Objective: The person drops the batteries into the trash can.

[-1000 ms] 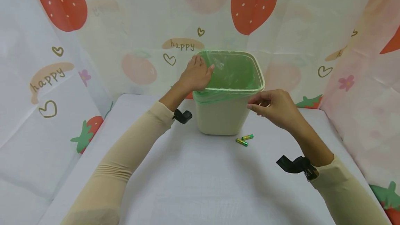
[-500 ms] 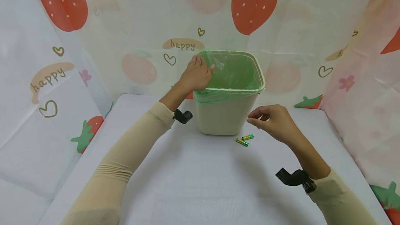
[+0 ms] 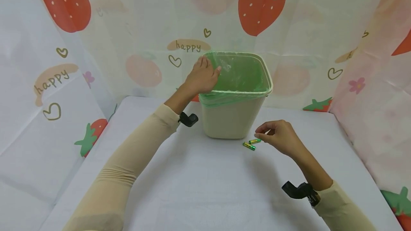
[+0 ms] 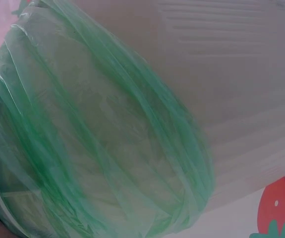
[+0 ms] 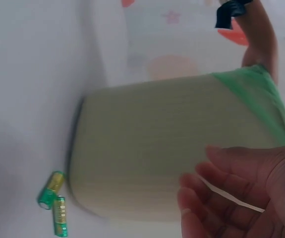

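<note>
A cream trash can [image 3: 229, 120] stands upright on the white table, lined with a thin green garbage bag [image 3: 221, 99] folded over its rim. My left hand [image 3: 202, 77] grips the can's left rim through the bag; its fingertips are partly hidden, and the left wrist view barely catches it. Two green-and-gold batteries, a nearer one [image 3: 249, 146] and a farther one [image 3: 255, 141], lie by the can's front right foot. Just right of and above them hovers my right hand [image 3: 278, 139], fingers loosely bent, thumb apart from them in the right wrist view [image 5: 241, 193], holding nothing.
The white tabletop [image 3: 199, 188] spreads in front of the can. Behind it hangs a strawberry-print curtain [image 3: 144, 17], with more sheeting on both sides. Each wrist carries a black camera mount, such as the right one [image 3: 300, 190].
My right hand has come down from beside the can's right rim to just above the batteries. The left hand, trash can and batteries have stayed put.
</note>
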Tool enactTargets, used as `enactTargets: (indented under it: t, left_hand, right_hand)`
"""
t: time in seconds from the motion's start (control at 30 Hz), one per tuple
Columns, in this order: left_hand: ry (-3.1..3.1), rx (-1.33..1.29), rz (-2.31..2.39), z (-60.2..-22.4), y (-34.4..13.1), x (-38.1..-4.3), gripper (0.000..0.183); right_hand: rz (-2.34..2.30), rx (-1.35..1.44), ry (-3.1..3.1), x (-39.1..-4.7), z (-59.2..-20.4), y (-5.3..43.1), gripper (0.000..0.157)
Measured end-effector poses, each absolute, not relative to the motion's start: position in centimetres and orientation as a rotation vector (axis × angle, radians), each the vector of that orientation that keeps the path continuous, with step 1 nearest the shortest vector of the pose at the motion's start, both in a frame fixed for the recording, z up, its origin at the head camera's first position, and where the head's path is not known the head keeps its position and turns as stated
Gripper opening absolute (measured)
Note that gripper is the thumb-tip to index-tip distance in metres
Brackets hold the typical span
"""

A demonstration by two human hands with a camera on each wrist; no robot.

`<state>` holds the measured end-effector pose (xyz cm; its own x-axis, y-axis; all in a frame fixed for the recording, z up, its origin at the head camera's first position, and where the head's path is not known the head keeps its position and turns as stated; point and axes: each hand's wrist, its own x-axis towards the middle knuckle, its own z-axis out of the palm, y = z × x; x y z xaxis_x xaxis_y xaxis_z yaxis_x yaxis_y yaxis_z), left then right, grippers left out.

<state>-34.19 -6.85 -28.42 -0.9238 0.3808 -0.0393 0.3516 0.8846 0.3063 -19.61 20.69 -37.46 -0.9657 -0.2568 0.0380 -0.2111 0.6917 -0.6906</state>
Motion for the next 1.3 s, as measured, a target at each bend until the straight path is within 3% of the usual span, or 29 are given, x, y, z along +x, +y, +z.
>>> enactTargets:
  t: [0.73,1.3]
  left_hand:
    - [2.934,0.554,0.468,-28.1,-6.7,-34.0,0.073]
    - [2.926,0.562,0.474,-28.1,-6.8,-34.0,0.073]
  right_hand:
    - [-1.009,-0.318,2.817,-20.9,-43.8,21.7,0.008]
    - [-0.904,-0.33,2.854,-21.8,-46.2,21.1,0.005]
